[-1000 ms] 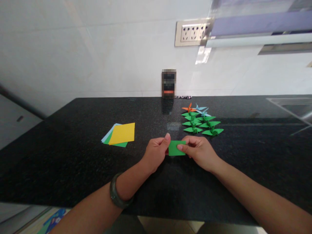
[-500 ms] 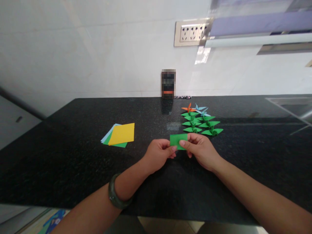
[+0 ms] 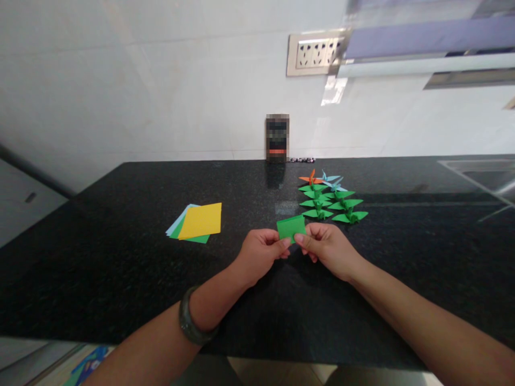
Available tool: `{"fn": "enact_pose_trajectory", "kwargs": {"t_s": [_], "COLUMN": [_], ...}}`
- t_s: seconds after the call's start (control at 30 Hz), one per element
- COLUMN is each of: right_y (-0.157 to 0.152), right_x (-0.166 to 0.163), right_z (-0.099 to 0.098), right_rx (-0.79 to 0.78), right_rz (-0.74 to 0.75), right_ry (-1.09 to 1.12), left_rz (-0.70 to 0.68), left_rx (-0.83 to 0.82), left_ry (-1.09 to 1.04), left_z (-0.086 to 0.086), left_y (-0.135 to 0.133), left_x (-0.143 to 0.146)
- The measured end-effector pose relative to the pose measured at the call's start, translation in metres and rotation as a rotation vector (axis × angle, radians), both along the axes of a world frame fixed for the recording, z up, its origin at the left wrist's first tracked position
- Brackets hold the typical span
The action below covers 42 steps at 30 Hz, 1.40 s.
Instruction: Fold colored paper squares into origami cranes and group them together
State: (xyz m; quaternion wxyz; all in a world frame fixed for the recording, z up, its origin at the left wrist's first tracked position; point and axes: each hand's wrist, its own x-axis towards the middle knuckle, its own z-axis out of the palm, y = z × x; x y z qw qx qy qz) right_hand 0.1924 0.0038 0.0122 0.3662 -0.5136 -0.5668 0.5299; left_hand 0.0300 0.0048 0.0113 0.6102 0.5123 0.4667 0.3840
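A folded piece of green origami paper [image 3: 290,227] is held between my two hands, just above the dark countertop. My left hand [image 3: 263,251] pinches its lower left corner, thumb on top. On the right side, my right hand [image 3: 328,246] grips the lower right edge, its thumb pressed on the paper near the other thumb. The fingers behind the paper are partly hidden. Past my right hand stand several green paper cranes [image 3: 317,203] in two columns, with an orange crane [image 3: 311,178] and light blue cranes [image 3: 336,185] at the far end.
Yellow, green and light blue paper sheets [image 3: 201,221] lie overlapped at the left on the black countertop [image 3: 120,268]. A blurred dark upright object [image 3: 277,138] leans at the white wall beside a beaded strand [image 3: 302,160]. A socket panel [image 3: 316,54] is above; a sink-like edge [image 3: 478,182] lies right.
The green paper has tilted and shifted slightly left and toward me. My right hand has moved a little left and down, and its thumb now sits at the paper's lower edge.
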Motion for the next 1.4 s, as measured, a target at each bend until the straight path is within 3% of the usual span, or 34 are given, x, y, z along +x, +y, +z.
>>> {"fn": "enact_pose_trajectory", "kwargs": {"t_s": [0.2, 0.43, 0.53, 0.73, 1.03, 1.4], "right_y": [0.001, 0.001, -0.001, -0.003, -0.005, -0.008], "right_x": [0.009, 0.004, 0.0, -0.003, -0.009, -0.005], "right_z": [-0.004, 0.002, -0.001, -0.008, -0.01, -0.014], "right_rx": [0.06, 0.099, 0.109, 0.256, 0.174, 0.387], "right_rz": [0.154, -0.007, 0.007, -0.13, -0.278, -0.261], "right_ry": [-0.148, 0.038, 0.053, 0.055, 0.207, -0.149], "left_rz": [0.046, -0.045, 0.015, 0.094, 0.082, 0.141], "left_rx": [-0.04, -0.095, -0.102, -0.106, -0.225, -0.062], "left_ry": [-0.124, -0.096, -0.114, -0.13, -0.355, -0.197], "left_z": [0.0, -0.002, -0.002, -0.003, -0.005, -0.003], "left_y": [0.001, 0.001, 0.001, 0.004, 0.004, 0.004], "left_x": [-0.002, -0.002, -0.001, -0.003, -0.002, -0.002]}}
